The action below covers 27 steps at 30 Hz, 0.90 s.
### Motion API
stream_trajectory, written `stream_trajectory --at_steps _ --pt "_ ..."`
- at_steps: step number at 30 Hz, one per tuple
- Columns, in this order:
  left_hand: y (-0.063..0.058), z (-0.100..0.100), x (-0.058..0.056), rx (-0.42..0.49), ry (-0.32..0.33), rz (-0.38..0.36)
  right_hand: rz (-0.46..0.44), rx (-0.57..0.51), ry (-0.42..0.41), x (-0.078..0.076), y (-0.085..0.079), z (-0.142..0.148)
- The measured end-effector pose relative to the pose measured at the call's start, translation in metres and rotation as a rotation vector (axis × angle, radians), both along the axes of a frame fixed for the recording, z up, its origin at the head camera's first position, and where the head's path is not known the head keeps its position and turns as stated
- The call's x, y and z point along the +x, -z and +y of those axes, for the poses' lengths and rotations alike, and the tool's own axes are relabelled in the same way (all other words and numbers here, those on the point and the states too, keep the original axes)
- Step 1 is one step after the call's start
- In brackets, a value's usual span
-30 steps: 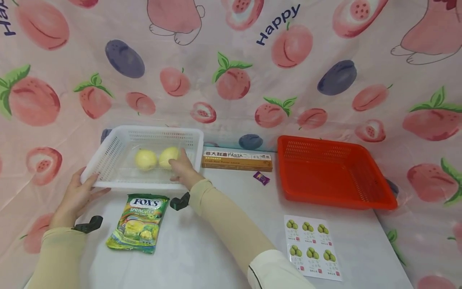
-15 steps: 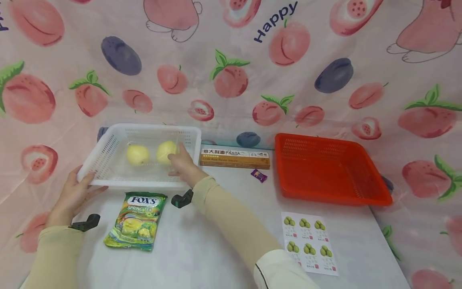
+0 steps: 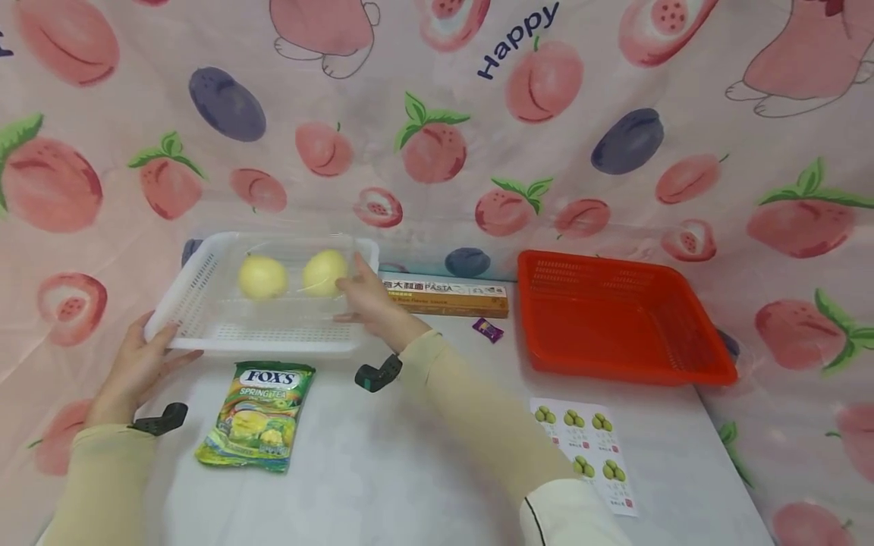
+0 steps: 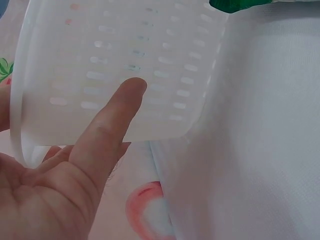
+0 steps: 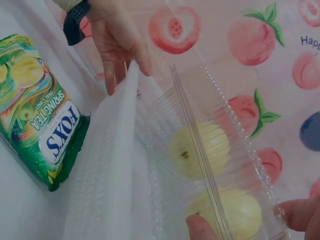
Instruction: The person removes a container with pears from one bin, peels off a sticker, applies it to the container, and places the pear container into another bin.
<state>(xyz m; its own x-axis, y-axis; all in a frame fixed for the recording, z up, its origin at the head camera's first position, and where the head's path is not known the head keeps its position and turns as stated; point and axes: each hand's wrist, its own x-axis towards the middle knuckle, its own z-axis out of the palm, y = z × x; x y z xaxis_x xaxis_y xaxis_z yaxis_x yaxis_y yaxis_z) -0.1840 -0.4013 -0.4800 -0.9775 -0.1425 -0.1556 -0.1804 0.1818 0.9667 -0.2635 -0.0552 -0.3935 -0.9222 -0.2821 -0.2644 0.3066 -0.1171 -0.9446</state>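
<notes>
My left hand (image 3: 139,368) grips the front left corner of a white perforated basket (image 3: 273,345), thumb over the rim. In the left wrist view a finger (image 4: 107,125) lies along the basket's outer wall. My right hand (image 3: 382,307) holds a clear plastic clamshell box (image 5: 165,105) by its right end, between thumb and fingers. Inside the box are two round pale yellow fruits (image 3: 262,277), their kind not plain. The box is raised over the basket, its far edge near the rim; in the right wrist view it appears just beside the basket wall.
A green FOX'S candy bag (image 3: 258,417) lies in front of the basket. To the right are a pasta box (image 3: 451,299), a small purple wrapped sweet (image 3: 488,330), a red basket (image 3: 614,334) and a sheet of fruit pictures (image 3: 601,455). A fruit-patterned cloth (image 3: 423,197) hangs behind.
My right hand has moved right and raised the clear box with the two fruits from inside the white basket. My left hand stays on the basket's corner. The head view has shifted slightly.
</notes>
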Motion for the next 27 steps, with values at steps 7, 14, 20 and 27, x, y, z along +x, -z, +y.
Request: stream_trajectory --at_steps 7,14,20,27 --pt "0.002 -0.004 -0.001 0.19 -0.008 0.002 -0.028 0.007 -0.041 0.006 -0.019 0.03" --pt "-0.001 -0.006 0.002 0.2 -0.009 0.012 0.001 0.028 -0.074 0.016 -0.031 0.075" --pt "-0.005 -0.008 0.004 0.266 0.014 0.041 0.032 0.031 -0.058 0.023 -0.038 0.111" --pt "-0.001 -0.004 0.003 0.316 0.027 0.067 0.057 0.069 -0.005 0.041 -0.048 0.159"
